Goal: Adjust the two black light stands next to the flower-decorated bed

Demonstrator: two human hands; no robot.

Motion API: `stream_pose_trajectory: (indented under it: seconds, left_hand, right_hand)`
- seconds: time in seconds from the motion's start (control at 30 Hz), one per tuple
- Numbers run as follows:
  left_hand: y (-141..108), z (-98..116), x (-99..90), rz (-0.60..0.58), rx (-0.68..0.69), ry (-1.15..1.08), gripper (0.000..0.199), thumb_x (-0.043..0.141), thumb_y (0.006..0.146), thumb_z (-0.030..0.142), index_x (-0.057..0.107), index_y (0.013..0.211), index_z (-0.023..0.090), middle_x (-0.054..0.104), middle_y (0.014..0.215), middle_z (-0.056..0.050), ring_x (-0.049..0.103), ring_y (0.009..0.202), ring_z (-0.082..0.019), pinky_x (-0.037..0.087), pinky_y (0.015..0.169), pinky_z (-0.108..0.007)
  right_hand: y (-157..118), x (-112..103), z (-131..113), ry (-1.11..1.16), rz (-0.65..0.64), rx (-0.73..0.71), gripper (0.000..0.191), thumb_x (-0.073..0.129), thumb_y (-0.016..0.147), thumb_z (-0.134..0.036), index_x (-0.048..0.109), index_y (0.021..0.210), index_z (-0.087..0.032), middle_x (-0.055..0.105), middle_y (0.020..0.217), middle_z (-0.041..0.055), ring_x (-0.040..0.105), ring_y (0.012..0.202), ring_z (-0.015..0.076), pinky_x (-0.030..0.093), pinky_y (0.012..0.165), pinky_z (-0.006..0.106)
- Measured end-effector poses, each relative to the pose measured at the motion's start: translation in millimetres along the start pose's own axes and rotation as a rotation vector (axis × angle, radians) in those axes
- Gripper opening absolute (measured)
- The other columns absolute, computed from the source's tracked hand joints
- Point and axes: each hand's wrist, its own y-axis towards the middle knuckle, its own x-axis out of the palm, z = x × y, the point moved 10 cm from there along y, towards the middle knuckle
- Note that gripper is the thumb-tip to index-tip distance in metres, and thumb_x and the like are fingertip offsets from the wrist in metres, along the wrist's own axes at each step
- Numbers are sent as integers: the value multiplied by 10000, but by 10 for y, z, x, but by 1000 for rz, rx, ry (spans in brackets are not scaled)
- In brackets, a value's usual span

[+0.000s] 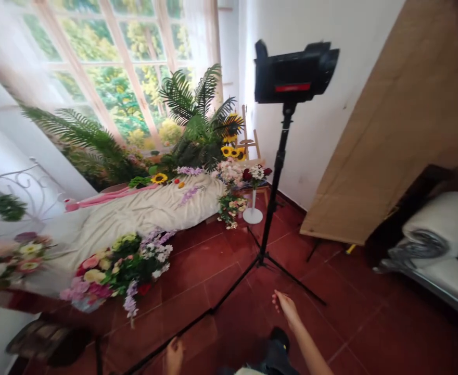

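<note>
My left hand [174, 355] is at the bottom of the view, beside a thin black pole low over the floor. Its fingers are blurred and partly hidden, so whether it touches the pole cannot be made out. My right hand [284, 307] is over the red tiles, fingers loosely bent and apart, with nothing seen in it. In front of me stands a black light stand [271, 208] on spread tripod legs. On its top sits a black studio light [296, 73] with a red stripe. My right hand is nearest to the stand's legs, apart from them.
A daybed [154, 208] with cream cloth and a curled metal headboard stands at left, flowers [123, 265] in front. Palm fronds [195, 104] and sunflowers are behind it. A white pedestal [252, 214] holds a bouquet. At right lean a brown panel [373, 120] and white rolls [440, 224].
</note>
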Motion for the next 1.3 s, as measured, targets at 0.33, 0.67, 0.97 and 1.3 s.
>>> stream_pose_trajectory:
  seconds: [0.33,0.67,0.97,1.3]
  left_hand:
    - [-2036,3570,3616,-828,410,-462,254,662,612,333,619,771,140,667,754,-78,648,786,-201,509,751,-345]
    - [-2551,6018,4262,-803,729,-670,477,743,598,264,561,1027,164,624,1047,-101,601,934,-157,468,805,-270]
    - [-2681,6286,4640,-942,717,-510,379,707,581,486,547,524,148,516,458,4,478,427,-79,399,465,-200]
    - [-2487,6208,4815,-890,644,-528,335,684,598,415,500,523,146,461,419,30,428,371,-72,332,384,-192]
  right_hand:
    - [1162,-1204,-928,99,-14,-8,289,616,643,-431,577,613,-146,554,496,-20,454,381,57,301,378,165]
    - [1557,-1348,-1245,196,-24,109,231,601,725,-367,564,643,-154,557,526,-24,454,393,48,308,403,159]
    - [2041,-205,-2360,511,-433,279,232,492,847,-374,547,771,-161,550,578,-23,437,418,44,267,394,137]
    - [2403,419,-3189,608,-657,171,314,404,890,-295,413,595,-185,351,437,-74,214,364,60,195,382,168]
